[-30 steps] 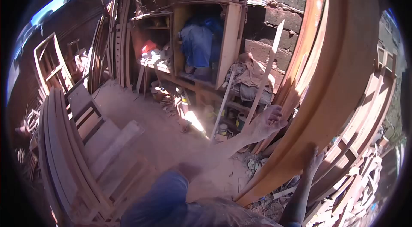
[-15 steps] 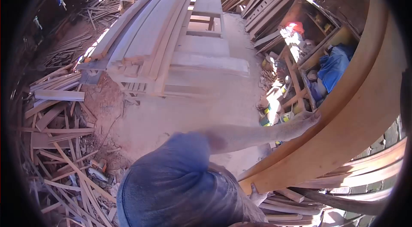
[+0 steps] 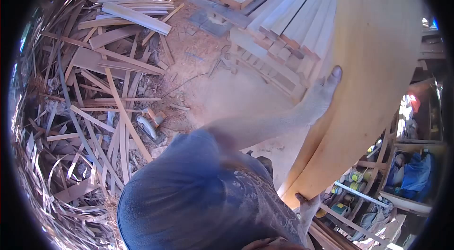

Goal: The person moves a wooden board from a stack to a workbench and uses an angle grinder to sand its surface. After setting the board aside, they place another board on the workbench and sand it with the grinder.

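Note:
A long, wide wooden plank [image 3: 373, 61] slants across the right side of the view, with a narrower strip or edge along its left side. My left hand [image 3: 324, 94] grips its left edge about halfway along, the arm stretched out from a blue sleeve. Low down, near the plank's bottom end, my right hand [image 3: 308, 206] holds it with the thumb on the near face. The fingers behind the wood are hidden. Beyond my left hand, a stack of boards [image 3: 293, 8] lies on a wooden bench [image 3: 265, 61].
Offcuts and thin strips [image 3: 104, 75] cover the left side in a heap. On the dusty floor [image 3: 231, 103] lies a circular saw [image 3: 149, 124]. At right are tins [image 3: 340, 209] and a wooden box [image 3: 406, 200] holding a blue cloth [image 3: 418, 172].
The view has swung left and down. The plank has turned with me, from the far right to in front of the board stack. Both hands keep their hold on it.

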Motion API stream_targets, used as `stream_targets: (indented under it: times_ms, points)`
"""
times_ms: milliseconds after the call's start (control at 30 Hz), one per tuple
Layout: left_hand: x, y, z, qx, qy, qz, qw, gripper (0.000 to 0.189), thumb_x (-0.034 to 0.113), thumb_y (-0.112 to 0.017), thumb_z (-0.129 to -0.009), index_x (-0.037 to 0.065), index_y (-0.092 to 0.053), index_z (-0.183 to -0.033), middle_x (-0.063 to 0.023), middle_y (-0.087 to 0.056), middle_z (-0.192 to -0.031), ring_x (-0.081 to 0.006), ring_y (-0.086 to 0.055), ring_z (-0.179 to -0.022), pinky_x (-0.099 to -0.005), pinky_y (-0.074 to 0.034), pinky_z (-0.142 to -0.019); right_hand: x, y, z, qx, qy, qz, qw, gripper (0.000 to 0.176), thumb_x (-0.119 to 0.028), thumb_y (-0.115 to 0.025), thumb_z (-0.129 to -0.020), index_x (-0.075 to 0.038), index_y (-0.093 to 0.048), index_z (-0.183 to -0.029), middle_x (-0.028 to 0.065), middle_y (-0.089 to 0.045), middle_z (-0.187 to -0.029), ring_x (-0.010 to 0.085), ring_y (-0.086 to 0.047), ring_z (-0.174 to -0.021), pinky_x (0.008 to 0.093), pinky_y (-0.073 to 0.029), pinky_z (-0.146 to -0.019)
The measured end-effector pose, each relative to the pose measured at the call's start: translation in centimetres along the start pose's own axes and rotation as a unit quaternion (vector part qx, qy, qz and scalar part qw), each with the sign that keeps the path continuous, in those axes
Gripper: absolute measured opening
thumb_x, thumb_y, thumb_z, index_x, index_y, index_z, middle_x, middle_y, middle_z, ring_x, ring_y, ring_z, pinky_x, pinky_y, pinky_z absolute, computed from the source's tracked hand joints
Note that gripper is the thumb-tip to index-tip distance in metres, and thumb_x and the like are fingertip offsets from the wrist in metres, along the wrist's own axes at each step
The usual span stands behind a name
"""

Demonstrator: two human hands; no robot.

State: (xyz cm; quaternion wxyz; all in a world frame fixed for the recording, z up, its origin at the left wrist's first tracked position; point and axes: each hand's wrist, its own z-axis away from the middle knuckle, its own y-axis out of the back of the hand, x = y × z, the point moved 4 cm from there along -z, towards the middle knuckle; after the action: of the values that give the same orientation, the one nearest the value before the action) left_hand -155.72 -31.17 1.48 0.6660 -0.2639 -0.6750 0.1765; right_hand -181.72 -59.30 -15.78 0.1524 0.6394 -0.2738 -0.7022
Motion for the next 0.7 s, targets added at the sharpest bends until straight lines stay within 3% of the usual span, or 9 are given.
stream_targets:
  times_ms: [67, 133, 300, 333, 433, 533, 600, 700]
  points:
    - [5.4, 4.9, 0.2, 0.062, 0.028, 0.059, 0.996, 0.084, 0.068, -0.040, -0.094, -0.004, -0.044, -0.136, -0.0166, -0.056, -0.127, -0.0192, -0.054, -0.117, -0.0327, -0.045, -0.097, -10.9, -2.5, -2.6, -0.047, 0.018, 0.072, 0.996, 0.056, -0.002, -0.085, -0.055, 0.001, -0.060, -0.105, 0.0134, -0.071, -0.094, 0.0243, -0.068, -0.087, 0.0355, -0.054, -0.076]
    - [9.9, 9.3, -0.6, 0.092, 0.003, 0.104, 0.990, 0.085, 0.068, -0.043, -0.093, -0.002, -0.037, -0.141, -0.0169, -0.052, -0.134, -0.0204, -0.052, -0.121, -0.0340, -0.045, -0.100, -16.5, -5.0, -4.8, -0.092, 0.039, 0.092, 0.991, 0.057, -0.002, -0.085, -0.054, 0.000, -0.060, -0.105, 0.0139, -0.072, -0.091, 0.0246, -0.070, -0.084, 0.0357, -0.054, -0.075]
    - [16.7, 19.9, -4.6, 0.075, -0.082, 0.172, 0.979, 0.087, 0.069, -0.045, -0.091, 0.001, -0.032, -0.144, -0.0160, -0.049, -0.138, -0.0233, -0.052, -0.124, -0.0377, -0.045, -0.103, -23.6, -10.5, -9.4, -0.152, 0.019, 0.132, 0.979, 0.063, -0.008, -0.087, -0.048, -0.001, -0.060, -0.105, 0.0167, -0.071, -0.086, 0.0320, -0.071, -0.079, 0.0377, -0.054, -0.072]
    - [18.0, 22.0, -5.4, 0.081, -0.082, 0.173, 0.978, 0.086, 0.069, -0.044, -0.091, 0.002, -0.032, -0.145, -0.0157, -0.049, -0.138, -0.0241, -0.052, -0.124, -0.0383, -0.044, -0.104, -24.5, -11.6, -10.6, -0.151, 0.054, 0.171, 0.972, 0.068, -0.012, -0.088, -0.045, -0.001, -0.060, -0.106, 0.0196, -0.070, -0.085, 0.0354, -0.069, -0.079, 0.0391, -0.053, -0.071]
    - [21.6, 29.0, -8.1, 0.092, -0.081, 0.157, 0.980, 0.084, 0.069, -0.039, -0.093, 0.005, -0.030, -0.146, -0.0149, -0.046, -0.141, -0.0263, -0.050, -0.127, -0.0404, -0.043, -0.106, -29.8, -16.1, -14.0, -0.145, 0.047, 0.207, 0.966, 0.065, -0.014, -0.089, -0.039, 0.000, -0.061, -0.096, 0.0171, -0.070, -0.080, 0.0324, -0.070, -0.073, 0.0370, -0.053, -0.066]
    - [23.8, 37.8, -12.4, 0.099, -0.090, 0.165, 0.977, 0.082, 0.070, -0.034, -0.094, 0.009, -0.029, -0.148, -0.0142, -0.043, -0.144, -0.0279, -0.046, -0.131, -0.0425, -0.040, -0.108, -34.9, -21.8, -18.3, -0.164, 0.051, 0.333, 0.927, 0.056, -0.019, -0.090, -0.044, 0.000, -0.057, -0.084, 0.0223, -0.065, -0.072, 0.0416, -0.065, -0.070, 0.0448, -0.050, -0.064]
    - [25.6, 44.2, -14.7, 0.115, -0.064, 0.200, 0.971, 0.080, 0.071, -0.032, -0.094, 0.012, -0.028, -0.148, -0.0135, -0.041, -0.146, -0.0284, -0.043, -0.133, -0.0433, -0.039, -0.109, -37.2, -25.9, -21.5, -0.201, 0.041, 0.312, 0.928, 0.057, -0.017, -0.090, -0.041, 0.000, -0.059, -0.086, 0.0198, -0.066, -0.073, 0.0395, -0.066, -0.069, 0.0434, -0.050, -0.064]
    - [30.2, 51.1, -17.1, 0.134, -0.115, 0.154, 0.972, 0.080, 0.072, -0.033, -0.093, 0.014, -0.028, -0.149, -0.0114, -0.039, -0.147, -0.0279, -0.041, -0.135, -0.0431, -0.037, -0.110, -43.7, -31.5, -25.2, -0.243, 0.062, 0.345, 0.904, 0.055, -0.018, -0.090, -0.044, 0.000, -0.058, -0.085, 0.0214, -0.064, -0.071, 0.0419, -0.064, -0.071, 0.0460, -0.049, -0.066]
